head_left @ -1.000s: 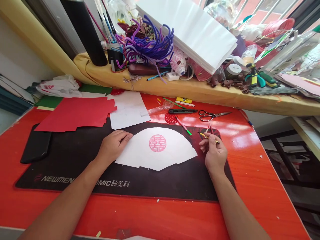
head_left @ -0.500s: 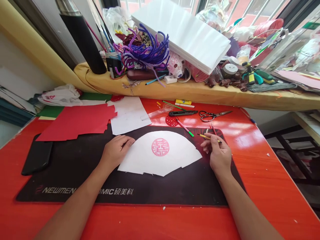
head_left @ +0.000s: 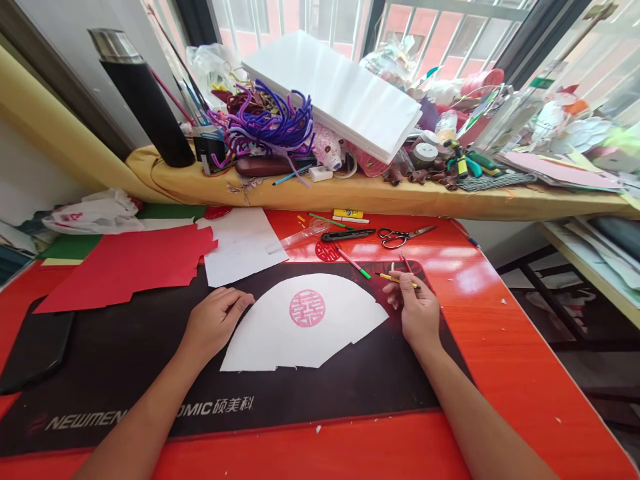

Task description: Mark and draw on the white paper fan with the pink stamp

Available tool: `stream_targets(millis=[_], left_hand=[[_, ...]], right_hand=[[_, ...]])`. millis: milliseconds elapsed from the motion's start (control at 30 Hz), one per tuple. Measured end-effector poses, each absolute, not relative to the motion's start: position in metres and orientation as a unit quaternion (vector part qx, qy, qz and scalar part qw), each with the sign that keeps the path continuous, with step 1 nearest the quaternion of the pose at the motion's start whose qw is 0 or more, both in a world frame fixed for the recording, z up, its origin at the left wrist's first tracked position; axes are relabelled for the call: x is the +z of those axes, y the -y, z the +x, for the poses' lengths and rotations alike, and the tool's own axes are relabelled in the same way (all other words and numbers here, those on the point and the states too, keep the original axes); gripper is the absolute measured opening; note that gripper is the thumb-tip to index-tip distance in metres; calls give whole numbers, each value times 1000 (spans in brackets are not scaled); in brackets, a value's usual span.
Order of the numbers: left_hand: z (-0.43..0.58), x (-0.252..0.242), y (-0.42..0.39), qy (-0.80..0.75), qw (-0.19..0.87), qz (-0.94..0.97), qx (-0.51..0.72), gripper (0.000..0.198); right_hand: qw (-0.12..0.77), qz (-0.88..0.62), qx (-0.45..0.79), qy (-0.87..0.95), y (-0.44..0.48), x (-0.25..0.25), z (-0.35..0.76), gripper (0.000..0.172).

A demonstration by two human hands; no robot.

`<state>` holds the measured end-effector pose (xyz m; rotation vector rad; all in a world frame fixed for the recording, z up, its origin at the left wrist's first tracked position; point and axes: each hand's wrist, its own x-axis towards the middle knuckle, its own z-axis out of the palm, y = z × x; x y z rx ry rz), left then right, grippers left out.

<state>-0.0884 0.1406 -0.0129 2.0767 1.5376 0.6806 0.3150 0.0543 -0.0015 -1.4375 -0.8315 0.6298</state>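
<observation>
A white fan-shaped paper (head_left: 310,323) with a pink round emblem (head_left: 307,307) lies on a black desk mat (head_left: 150,373). My left hand (head_left: 213,320) rests on the paper's left edge, fingers curled loosely and pressing it down. My right hand (head_left: 417,310) sits at the paper's right tip with its fingers closed around a yellow pencil (head_left: 397,280) and a thin red pencil (head_left: 404,261). A red pen with a green cap (head_left: 353,261) lies just above the paper.
Red paper (head_left: 125,263) and a white sheet (head_left: 240,243) lie at the back left. Scissors (head_left: 403,234), a utility knife (head_left: 347,235), a clear ruler (head_left: 300,237) and a red cutout (head_left: 327,251) sit behind the mat. A cluttered sill (head_left: 350,190) holds a black flask (head_left: 143,100) and purple pipe cleaners (head_left: 270,127).
The camera has tilted up and swung right, showing more of the window. Both hands stay in place on the paper and pencils.
</observation>
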Motion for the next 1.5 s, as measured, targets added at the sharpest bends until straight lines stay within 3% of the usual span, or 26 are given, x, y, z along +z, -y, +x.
stream_targets(millis=[333, 567, 900, 1500], left_hand=[[-93, -18, -145, -574, 248, 738, 252, 57], [-93, -19, -145, -573, 242, 740, 256, 60], [-93, -20, -146, -573, 244, 735, 268, 61], [-92, -19, -145, -567, 261, 731, 277, 64]], right_hand=[[549, -652, 305, 423, -58, 15, 340, 57], [492, -674, 241, 495, -84, 10, 341, 45], [343, -679, 147, 632, -95, 4, 355, 31], [275, -701, 82, 653, -104, -3, 354, 30]])
